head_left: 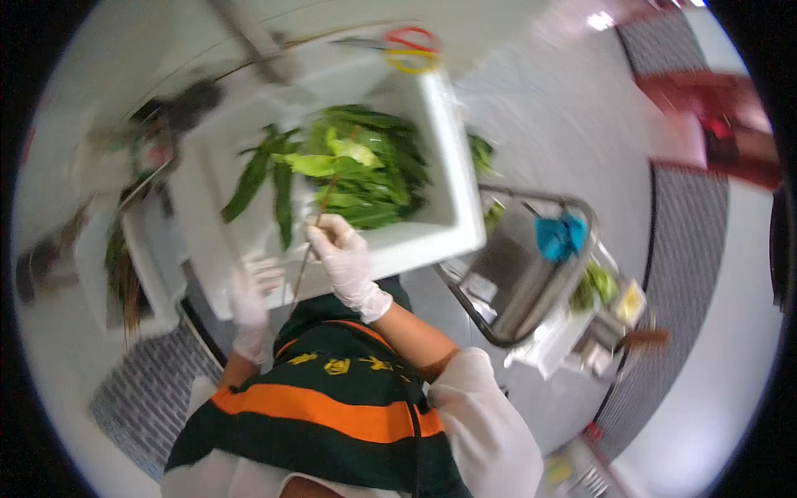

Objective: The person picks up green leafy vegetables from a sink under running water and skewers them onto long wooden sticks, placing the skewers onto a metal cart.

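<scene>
My right hand (342,257), in a white glove, pinches a thin reddish-brown stem (326,196) between thumb and fingertips over the front rim of a white sink (462,178). Pale green leaves (353,149) at the stem's upper end lie over a heap of green leaves (369,216) in the basin; its lower end hangs toward my apron. My left hand (251,299), also gloved, is at the sink's front left edge, slightly blurred, fingers stretched out and nothing visible in them. Between the hands and the heap, long dark leaves (249,187) rest on the sink's left part.
Scissors (413,51) with red and yellow handles lie on the far rim, right of a tap (249,41). A white bin (100,290) with stems stands left. On the right are a metal-framed cart (531,270), a blue cloth-like thing (562,236) and more greens (594,286).
</scene>
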Tool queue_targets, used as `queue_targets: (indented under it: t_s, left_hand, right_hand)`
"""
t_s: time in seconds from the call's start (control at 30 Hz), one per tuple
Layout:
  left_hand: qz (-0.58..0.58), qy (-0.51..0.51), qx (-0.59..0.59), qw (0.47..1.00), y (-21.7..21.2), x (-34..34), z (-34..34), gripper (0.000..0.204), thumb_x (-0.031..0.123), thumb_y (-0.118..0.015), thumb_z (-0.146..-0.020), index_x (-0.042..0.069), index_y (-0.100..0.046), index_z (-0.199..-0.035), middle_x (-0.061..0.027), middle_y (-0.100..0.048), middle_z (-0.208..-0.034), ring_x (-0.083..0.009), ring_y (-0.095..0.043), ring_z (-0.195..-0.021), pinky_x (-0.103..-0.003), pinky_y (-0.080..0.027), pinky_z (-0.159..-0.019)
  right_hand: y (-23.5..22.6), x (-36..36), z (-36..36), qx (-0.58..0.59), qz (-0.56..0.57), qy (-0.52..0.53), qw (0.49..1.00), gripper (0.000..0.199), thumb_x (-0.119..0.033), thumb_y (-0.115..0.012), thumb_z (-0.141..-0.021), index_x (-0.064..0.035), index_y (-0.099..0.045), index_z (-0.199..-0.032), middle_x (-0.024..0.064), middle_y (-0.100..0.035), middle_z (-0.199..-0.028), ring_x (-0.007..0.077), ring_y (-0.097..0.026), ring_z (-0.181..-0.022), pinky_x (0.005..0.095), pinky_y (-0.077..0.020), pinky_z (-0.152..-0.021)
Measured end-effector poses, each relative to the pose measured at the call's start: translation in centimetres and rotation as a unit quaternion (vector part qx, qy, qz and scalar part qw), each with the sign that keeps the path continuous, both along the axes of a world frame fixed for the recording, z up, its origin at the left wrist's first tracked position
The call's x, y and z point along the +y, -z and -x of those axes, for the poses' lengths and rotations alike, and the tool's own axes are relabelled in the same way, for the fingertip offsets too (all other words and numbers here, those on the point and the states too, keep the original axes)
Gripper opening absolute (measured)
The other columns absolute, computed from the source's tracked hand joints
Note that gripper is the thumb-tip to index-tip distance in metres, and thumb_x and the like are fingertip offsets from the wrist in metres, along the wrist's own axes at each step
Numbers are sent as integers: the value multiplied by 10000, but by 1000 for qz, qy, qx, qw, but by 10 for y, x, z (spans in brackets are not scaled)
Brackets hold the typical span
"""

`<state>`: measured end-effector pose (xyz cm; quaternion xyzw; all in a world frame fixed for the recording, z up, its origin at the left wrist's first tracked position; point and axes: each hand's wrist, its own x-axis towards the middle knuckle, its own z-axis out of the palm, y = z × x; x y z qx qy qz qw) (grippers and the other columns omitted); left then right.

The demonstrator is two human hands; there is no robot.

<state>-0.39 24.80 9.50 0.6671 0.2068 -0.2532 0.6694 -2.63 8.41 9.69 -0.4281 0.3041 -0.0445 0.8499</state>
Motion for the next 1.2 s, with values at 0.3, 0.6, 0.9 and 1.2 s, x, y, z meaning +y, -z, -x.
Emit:
queue_targets:
  t_s: [0.3,0.6,0.9,1.2]
  left_hand:
    - [-126,92,-208,966,-5,-9,-20,342,272,-318,-919,3,-459,-1075,-64,-541,-742,-30,-395,-449,-147,-321,-385]
    - [-122,175,-224,951,-11,-73,-10,306,253,-318,-923,20,-474,-1045,-24,-508,-678,-15,-328,-437,-147,-255,-391]
    - [-132,166,-245,946,-22,-78,-6,308,263,-327,-922,22,-478,-1040,-10,-507,-689,-13,-318,-432,-144,-254,-392]
    - [-127,177,-239,946,-15,-85,-4,309,267,-330,-921,24,-477,-1044,-9,-505,-687,-13,-318,-424,-152,-256,-384]
  right_hand:
    - [-57,-170,169,156,375,312,859,162,-141,-550,-816,-49,-572,-948,25,-583,-768,67,-520,-581,195,-438,-511]
    - [-51,-291,376,213,460,530,679,168,-88,-516,-836,14,-552,-964,18,-529,-649,46,-421,-485,165,-349,-435]
    - [-38,-308,438,227,430,539,688,170,-115,-504,-843,-14,-545,-974,24,-534,-648,46,-403,-436,177,-334,-397]
    - [43,-312,400,462,512,294,662,225,-119,-543,-791,-24,-584,-991,129,-596,-965,219,-561,-894,284,-420,-797]
